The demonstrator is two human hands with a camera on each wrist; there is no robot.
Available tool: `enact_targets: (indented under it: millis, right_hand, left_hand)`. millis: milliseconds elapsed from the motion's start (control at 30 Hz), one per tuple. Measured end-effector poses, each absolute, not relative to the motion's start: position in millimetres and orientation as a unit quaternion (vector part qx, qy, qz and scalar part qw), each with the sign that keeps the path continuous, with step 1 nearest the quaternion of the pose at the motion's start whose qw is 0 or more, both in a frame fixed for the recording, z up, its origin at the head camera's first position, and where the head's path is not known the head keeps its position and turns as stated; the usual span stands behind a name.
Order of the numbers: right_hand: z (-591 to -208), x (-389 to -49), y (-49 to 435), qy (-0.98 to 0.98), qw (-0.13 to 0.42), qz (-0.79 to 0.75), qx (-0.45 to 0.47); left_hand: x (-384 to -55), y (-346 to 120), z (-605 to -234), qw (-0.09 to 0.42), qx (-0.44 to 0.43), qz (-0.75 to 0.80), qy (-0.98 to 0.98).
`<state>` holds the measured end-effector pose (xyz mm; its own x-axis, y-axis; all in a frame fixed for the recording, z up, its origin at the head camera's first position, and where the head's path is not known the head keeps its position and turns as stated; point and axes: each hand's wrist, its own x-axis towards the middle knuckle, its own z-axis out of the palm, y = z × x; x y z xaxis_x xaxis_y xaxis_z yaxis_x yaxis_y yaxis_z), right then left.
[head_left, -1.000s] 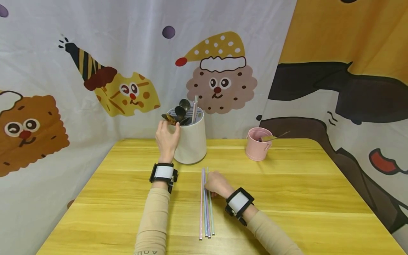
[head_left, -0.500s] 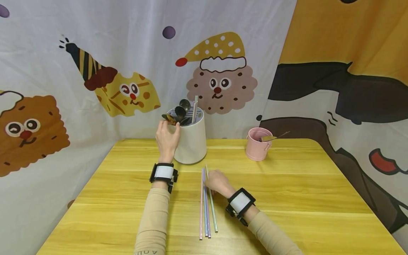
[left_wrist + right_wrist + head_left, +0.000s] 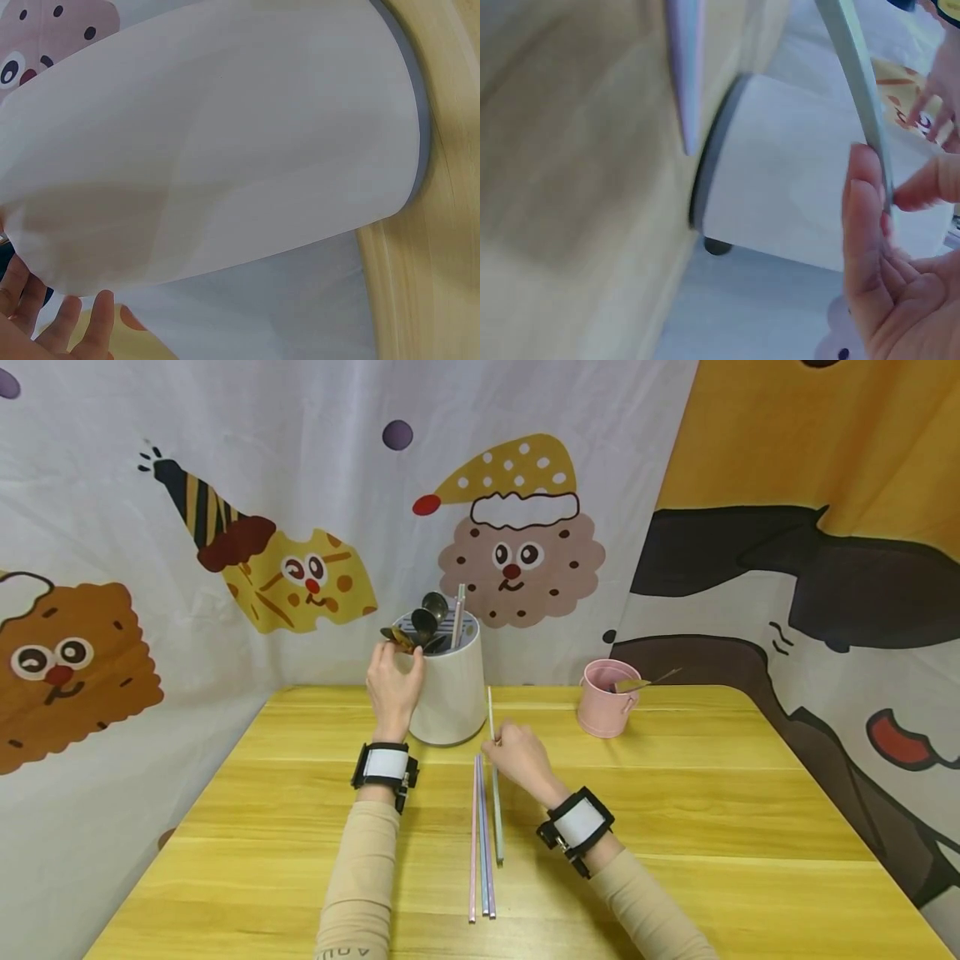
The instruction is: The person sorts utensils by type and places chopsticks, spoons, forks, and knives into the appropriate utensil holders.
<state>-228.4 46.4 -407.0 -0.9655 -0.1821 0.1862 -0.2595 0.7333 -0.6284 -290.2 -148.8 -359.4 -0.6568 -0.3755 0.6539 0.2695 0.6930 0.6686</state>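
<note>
A white cylindrical utensil holder stands at the back of the table with spoons and chopsticks in its top. My left hand holds its upper left rim, fingers and thumb curved about the edge; in the left wrist view the fingertips lie against the wall. My right hand pinches a pale green chopstick between thumb and fingers, its far end pointing toward the holder. In the right wrist view that chopstick is off the table. Beside it lie several pink, blue and purple chopsticks.
A small pink bucket stands at the back right, with a yellowish piece and a thin stick poking over its rim. The wooden table ends at a printed cloth backdrop.
My right hand has moved forward, drawing the green chopstick away from the others and toward the holder. My left hand has stayed on the rim.
</note>
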Motion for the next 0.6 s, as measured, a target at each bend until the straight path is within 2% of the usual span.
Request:
enact_targets:
  millis: [400, 600]
  right_hand:
    - [-372.2, -230.2, 51.6, -0.861, 0.237, 0.427, 0.144]
    - [-360.8, -227.9, 52.2, -0.812, 0.293, 0.481, 0.156]
  left_hand:
    - [-288.1, -147.8, -358.6, 0.414, 0.031, -0.388, -0.823]
    - [-288.4, -148.6, -358.6, 0.414, 0.032, -0.388, -0.823]
